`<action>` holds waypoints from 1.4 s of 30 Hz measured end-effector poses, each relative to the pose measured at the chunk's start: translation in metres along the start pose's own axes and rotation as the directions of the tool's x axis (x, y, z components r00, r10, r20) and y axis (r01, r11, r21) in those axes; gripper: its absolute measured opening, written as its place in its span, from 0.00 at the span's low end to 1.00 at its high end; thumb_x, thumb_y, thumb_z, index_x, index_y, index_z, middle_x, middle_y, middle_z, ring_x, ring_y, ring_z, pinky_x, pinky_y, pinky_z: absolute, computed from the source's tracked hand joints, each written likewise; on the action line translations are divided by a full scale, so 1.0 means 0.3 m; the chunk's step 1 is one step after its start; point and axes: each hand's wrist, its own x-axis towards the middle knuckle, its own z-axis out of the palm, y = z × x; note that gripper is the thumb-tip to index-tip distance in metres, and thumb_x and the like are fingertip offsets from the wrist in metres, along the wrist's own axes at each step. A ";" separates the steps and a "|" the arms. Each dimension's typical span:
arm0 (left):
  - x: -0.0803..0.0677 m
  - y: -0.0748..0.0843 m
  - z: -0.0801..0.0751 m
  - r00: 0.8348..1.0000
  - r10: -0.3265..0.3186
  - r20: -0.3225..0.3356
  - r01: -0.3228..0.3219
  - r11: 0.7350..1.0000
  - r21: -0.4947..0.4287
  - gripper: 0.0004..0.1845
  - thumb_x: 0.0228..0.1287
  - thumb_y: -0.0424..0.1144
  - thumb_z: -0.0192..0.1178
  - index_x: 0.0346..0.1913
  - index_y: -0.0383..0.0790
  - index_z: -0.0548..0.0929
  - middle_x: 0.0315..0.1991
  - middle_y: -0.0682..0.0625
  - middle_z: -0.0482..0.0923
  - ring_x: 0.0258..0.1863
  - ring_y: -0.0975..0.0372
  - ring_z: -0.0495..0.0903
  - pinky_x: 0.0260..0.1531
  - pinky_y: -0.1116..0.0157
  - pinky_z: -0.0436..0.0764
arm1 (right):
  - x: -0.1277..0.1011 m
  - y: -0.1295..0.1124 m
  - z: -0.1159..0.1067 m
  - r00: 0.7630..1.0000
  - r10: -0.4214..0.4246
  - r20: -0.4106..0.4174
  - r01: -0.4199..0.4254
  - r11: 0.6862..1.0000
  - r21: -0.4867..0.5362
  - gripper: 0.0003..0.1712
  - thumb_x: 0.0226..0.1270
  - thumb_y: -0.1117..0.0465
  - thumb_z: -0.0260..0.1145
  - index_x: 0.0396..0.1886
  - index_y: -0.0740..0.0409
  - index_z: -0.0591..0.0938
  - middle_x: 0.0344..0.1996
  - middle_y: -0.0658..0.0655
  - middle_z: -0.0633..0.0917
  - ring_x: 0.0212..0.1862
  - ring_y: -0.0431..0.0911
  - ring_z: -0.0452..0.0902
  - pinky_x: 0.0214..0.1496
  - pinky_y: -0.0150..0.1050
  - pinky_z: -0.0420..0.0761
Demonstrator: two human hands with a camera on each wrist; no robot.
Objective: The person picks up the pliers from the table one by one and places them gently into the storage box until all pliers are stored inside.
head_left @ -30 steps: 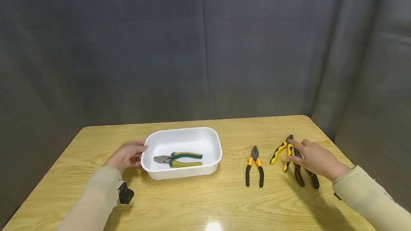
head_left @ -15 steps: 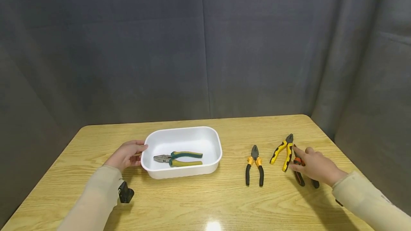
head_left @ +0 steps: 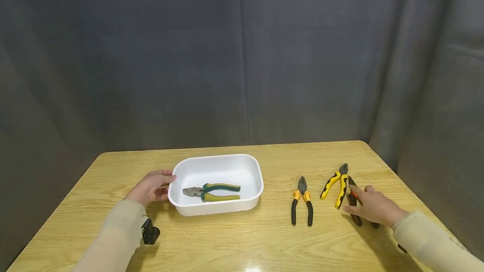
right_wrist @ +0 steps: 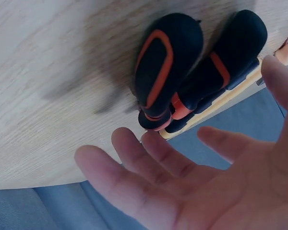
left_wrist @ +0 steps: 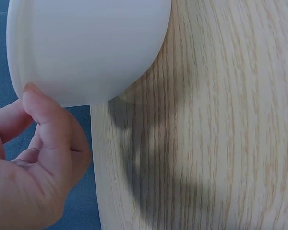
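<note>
**Hand over black-and-orange pliers**

The black-and-orange pliers (head_left: 354, 205) lie on the table's (head_left: 234, 238) right side, handles chunky and orange-striped. The right hand (head_left: 372, 209) hovers spread above them. The left hand (head_left: 151, 188), fingers relaxed, touches the white tray (head_left: 215, 209).

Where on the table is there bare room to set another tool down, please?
The widest bare patch is the near strip of the table, in front of the white tray. Another lies between the tray and the orange-and-black pliers. The right side is crowded: yellow pliers, black-and-orange pliers and the right hand sit close together. The left hand touches the tray's left end.
</note>
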 end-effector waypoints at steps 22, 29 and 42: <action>-0.001 -0.006 0.004 1.000 -0.002 0.008 0.002 1.000 0.001 0.26 0.73 0.34 0.53 0.69 0.30 0.61 0.37 0.46 0.71 0.25 0.63 0.69 0.23 0.72 0.77 | -0.008 0.014 0.032 0.996 0.075 0.048 -0.072 0.996 -0.051 0.59 0.58 0.31 0.64 0.69 0.76 0.59 0.39 0.77 0.69 0.33 0.61 0.72 0.32 0.55 0.76; 0.004 -0.003 -0.001 1.000 -0.005 0.003 0.005 1.000 -0.011 0.26 0.73 0.34 0.54 0.70 0.31 0.61 0.40 0.44 0.71 0.26 0.62 0.70 0.23 0.72 0.78 | -0.003 0.010 0.040 0.994 0.100 0.049 -0.098 0.994 -0.041 0.61 0.58 0.30 0.63 0.70 0.75 0.57 0.40 0.79 0.69 0.31 0.61 0.75 0.32 0.56 0.77; -0.009 0.003 0.002 1.000 -0.004 0.007 0.004 1.000 -0.006 0.26 0.73 0.34 0.53 0.69 0.30 0.61 0.37 0.46 0.71 0.24 0.63 0.70 0.23 0.72 0.77 | 0.009 0.026 0.057 0.994 0.096 0.059 -0.098 0.994 0.040 0.51 0.67 0.41 0.61 0.71 0.75 0.54 0.40 0.79 0.66 0.30 0.55 0.71 0.32 0.50 0.74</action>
